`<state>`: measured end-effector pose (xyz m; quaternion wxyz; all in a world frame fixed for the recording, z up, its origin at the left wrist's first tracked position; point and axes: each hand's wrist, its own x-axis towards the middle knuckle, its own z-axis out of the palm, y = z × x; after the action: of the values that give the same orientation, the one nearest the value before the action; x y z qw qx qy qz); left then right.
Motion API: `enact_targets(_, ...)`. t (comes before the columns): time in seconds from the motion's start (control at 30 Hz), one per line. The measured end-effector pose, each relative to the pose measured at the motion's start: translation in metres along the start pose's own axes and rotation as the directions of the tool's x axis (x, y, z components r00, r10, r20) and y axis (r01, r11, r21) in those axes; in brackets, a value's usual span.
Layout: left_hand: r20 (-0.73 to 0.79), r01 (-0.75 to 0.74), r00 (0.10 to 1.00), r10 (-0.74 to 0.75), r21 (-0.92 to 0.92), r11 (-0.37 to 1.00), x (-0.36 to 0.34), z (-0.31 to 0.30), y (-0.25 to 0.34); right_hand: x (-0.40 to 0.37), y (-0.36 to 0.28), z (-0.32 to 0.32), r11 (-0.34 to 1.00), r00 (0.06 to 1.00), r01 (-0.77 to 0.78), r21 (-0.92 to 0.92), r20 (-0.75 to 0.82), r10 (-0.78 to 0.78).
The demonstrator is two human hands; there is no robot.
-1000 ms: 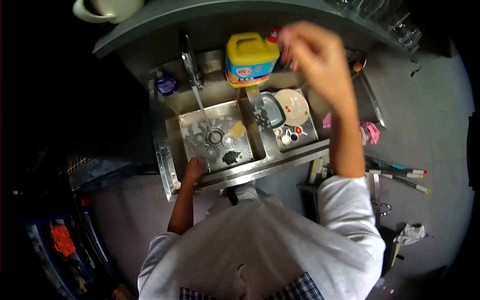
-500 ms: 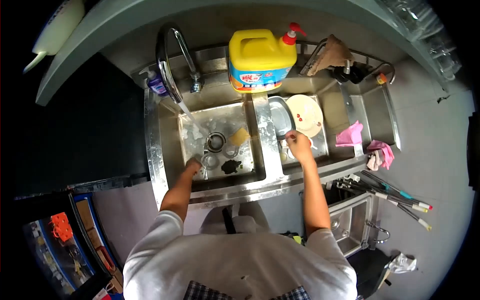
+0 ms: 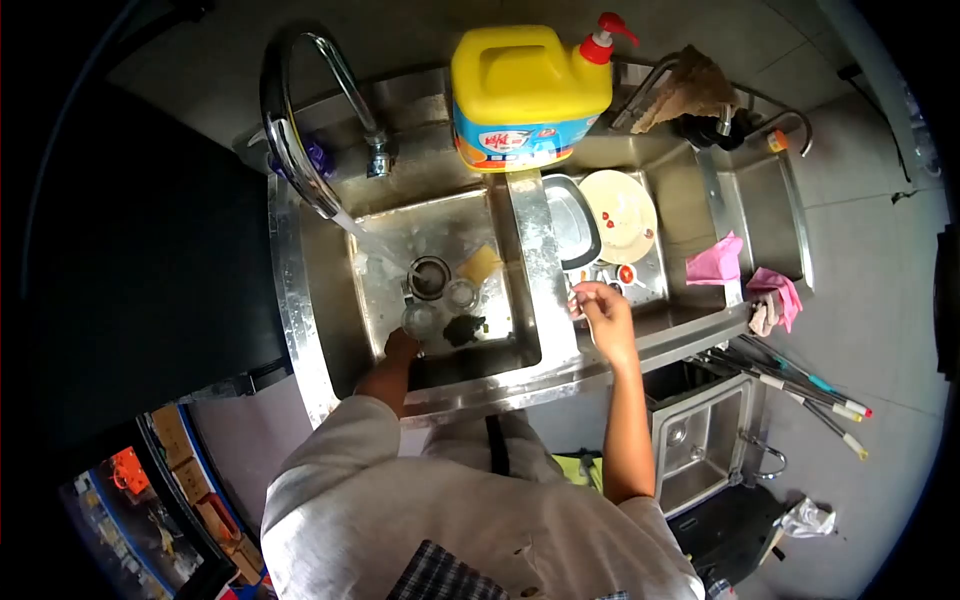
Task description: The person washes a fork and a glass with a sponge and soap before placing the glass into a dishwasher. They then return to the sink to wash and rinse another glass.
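Observation:
My left hand [image 3: 402,344] is low in the left basin, its fingers curled right against a clear glass cup [image 3: 420,320]; what they grip is hidden. Around it lie a second clear glass [image 3: 461,294], a yellow sponge [image 3: 480,265] and a dark green clump of scraps [image 3: 463,330]. Over the divider's right edge, my right hand [image 3: 610,322] is closed in a pinch; anything at its fingertips is too small to name. Beyond it in the middle basin are a grey-rimmed dish [image 3: 570,222], a cream plate [image 3: 618,215] with red bits, and a small cup of red sauce [image 3: 627,274].
Water runs from the tall faucet [image 3: 285,140] into the left basin beside the drain [image 3: 429,278]. A yellow detergent jug [image 3: 530,95] stands behind the divider. Pink cloths [image 3: 714,260] hang at the right. A purple bottle [image 3: 316,158] is behind the faucet.
My right hand has drawn back from the grey-rimmed dish toward the divider's front. My left hand has shifted slightly closer to the glass cup. The camera view has tilted and moved nearer.

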<state>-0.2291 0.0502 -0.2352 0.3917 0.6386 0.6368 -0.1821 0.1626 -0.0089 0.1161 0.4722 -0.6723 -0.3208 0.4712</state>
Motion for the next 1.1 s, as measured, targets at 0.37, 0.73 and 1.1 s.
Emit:
enact_targets(0.37, -0.133, 0.146, 0.979, -0.156, -0.08, 0.986, -0.022, -0.013, 0.033, -0.002, 0.003, 0.021, 1.0, 0.999, -0.002, 0.001, 0.035, 0.002)
enact_targets(0.73, 0.095, -0.053, 0.995, 0.022, 0.329, 0.943, 0.032, -0.042, -0.025, -0.003, -0.012, 0.038, 1.0, 0.987, -0.006, 0.016, 0.161, 0.004)
enact_targets(1.1, -0.107, -0.277, 0.9, 0.422, -0.889, 0.365, -0.178, -0.207, 0.093, 0.098, 0.01, 0.189, 0.966, 0.936, -0.239, -0.095, 0.242, 0.256)
